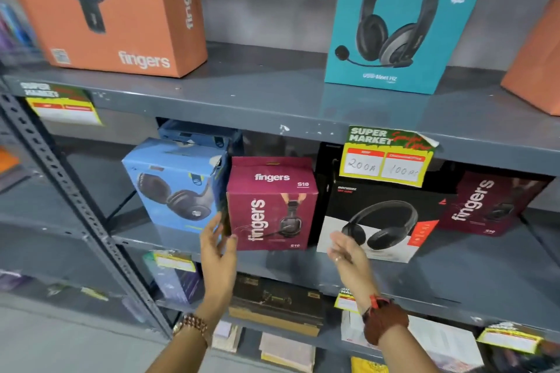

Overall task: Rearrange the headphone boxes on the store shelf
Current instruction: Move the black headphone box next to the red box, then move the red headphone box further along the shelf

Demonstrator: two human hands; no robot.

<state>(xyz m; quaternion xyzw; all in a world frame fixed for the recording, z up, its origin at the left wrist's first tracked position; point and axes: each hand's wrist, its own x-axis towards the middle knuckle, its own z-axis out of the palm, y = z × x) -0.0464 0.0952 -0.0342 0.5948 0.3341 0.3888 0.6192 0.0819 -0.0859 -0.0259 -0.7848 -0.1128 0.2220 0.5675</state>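
Observation:
A maroon "fingers" headphone box (271,206) stands on the middle shelf (454,263). My left hand (216,247) is open at its left front edge, fingertips touching the corner between it and a light blue headphone box (172,185). My right hand (348,251) is open just right of the maroon box, in front of a black-and-white headphone box (378,221), holding nothing. Another maroon box (488,206) stands further right and back. On the top shelf sit an orange box (121,9) and a teal box (403,18).
A yellow price tag (388,156) hangs from the top shelf edge above the black-and-white box. A slotted grey upright (60,179) runs down the left side. Another orange box (536,70) stands at the top right. The lower shelf holds dark boxes and papers (275,306).

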